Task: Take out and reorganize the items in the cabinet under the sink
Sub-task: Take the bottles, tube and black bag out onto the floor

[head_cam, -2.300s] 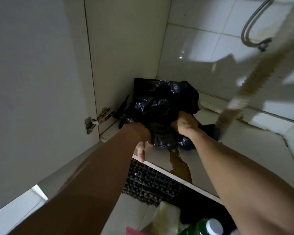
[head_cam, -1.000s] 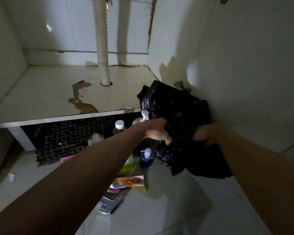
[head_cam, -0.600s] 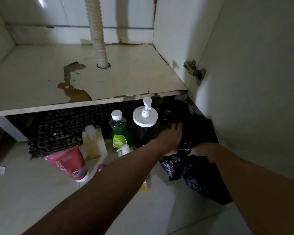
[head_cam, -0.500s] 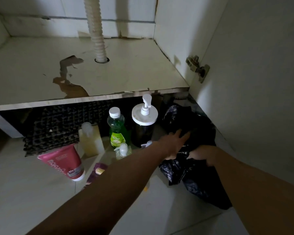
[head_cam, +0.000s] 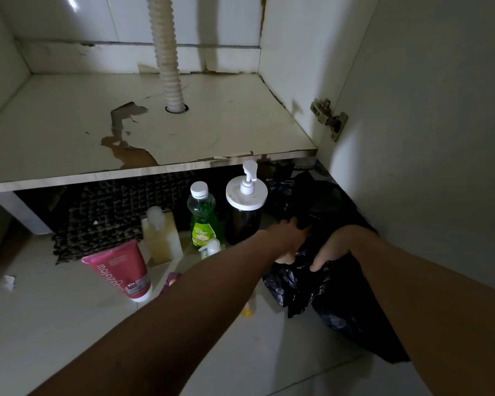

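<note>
A crumpled black plastic bag (head_cam: 326,290) lies on the tiled floor at the right, against the open cabinet door (head_cam: 429,144). My right hand (head_cam: 333,247) grips its top with curled fingers. My left hand (head_cam: 287,234) rests on the bag with fingers spread, holding nothing. The cabinet floor (head_cam: 212,130) under the sink is bare, with peeled brown patches. Around the drain hose (head_cam: 169,70) nothing stands.
On the floor before the cabinet stand a dark pump bottle (head_cam: 245,215), a green dish-soap bottle (head_cam: 202,221), a yellowish bottle (head_cam: 160,238) and a pink tube (head_cam: 120,270). A dark mat (head_cam: 106,212) lies under the cabinet edge. A hinge (head_cam: 329,118) sticks out at the right.
The black bag came out of the cabinet's left corner and went down to the floor at the right. My left hand has opened and now lies on it.
</note>
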Available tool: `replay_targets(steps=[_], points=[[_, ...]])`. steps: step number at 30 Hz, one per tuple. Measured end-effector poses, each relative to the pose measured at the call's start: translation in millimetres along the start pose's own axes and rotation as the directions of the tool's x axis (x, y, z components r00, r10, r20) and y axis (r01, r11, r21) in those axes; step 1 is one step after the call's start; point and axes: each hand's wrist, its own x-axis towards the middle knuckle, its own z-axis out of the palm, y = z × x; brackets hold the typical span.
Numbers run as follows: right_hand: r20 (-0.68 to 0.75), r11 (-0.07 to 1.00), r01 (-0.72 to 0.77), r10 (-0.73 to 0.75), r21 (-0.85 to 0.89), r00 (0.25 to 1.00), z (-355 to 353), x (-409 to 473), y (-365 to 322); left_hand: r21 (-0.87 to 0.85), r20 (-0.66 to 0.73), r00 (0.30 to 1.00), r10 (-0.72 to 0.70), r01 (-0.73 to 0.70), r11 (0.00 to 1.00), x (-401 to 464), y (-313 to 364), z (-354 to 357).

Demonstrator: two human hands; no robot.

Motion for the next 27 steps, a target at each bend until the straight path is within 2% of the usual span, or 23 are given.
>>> replay_targets(steps=[4,5,7,10,14,18,20,23,25,27], points=[[0.061,0.999,-0.004,0.007,-0.051,0.998,-7.3,-32.9,-5.4,-0.015,-0.008,1.0,-0.011,0.011,1.0,-13.2,-0.2,-14.5],[0.048,0.996,0.011,-0.007,-0.087,0.999,-9.0,-43.0,-7.2,-0.002,-0.015,1.0,-0.01,0.01,1.0,-15.8,-0.3,-17.6],[-0.067,0.996,0.045,-0.051,-0.08,0.996,-14.2,-58.1,-7.6,0.022,-0.024,1.0,-0.001,0.001,1.0,-22.2,-0.7,-25.1],[0.048,0.983,-0.062,0.072,-0.17,0.996,-20.9,-73.2,-5.7,0.037,-0.013,1.0,-0.007,0.008,0.999,-31.0,-3.1,-39.4],[0.058,0.997,-0.051,0.054,-0.059,0.997,-38.5,-83.7,-3.1,0.018,-0.061,0.998,0.01,-0.009,1.0,-46.6,-6.8,-58.1],[0.011,0.992,0.049,-0.051,0.119,0.999,-55.6,-92.3,-9.9,-0.121,-0.242,0.97,-0.008,-0.022,0.992,-72.8,-18.2,-81.1],[-0.07,0.98,0.14,-0.131,0.142,0.989,-60.7,-94.2,-18.2,-0.187,-0.35,0.935,-0.054,-0.014,0.982,-90.0,-25.7,-93.0],[-0.212,0.936,0.316,-0.281,0.153,0.936,-64.0,-94.1,-32.0,-0.267,-0.482,0.857,-0.181,0.053,0.962,-112.5,-39.5,-108.0],[-0.23,0.904,0.398,-0.358,0.158,0.905,-63.1,-96.4,-43.1,-0.371,-0.464,0.843,-0.274,0.096,0.924,-126.7,-49.3,-114.9],[-0.169,0.883,0.44,-0.415,0.161,0.894,-59.5,-100.3,-55.7,-0.484,-0.352,0.884,-0.309,0.111,0.868,-139.6,-58.0,-116.8]])
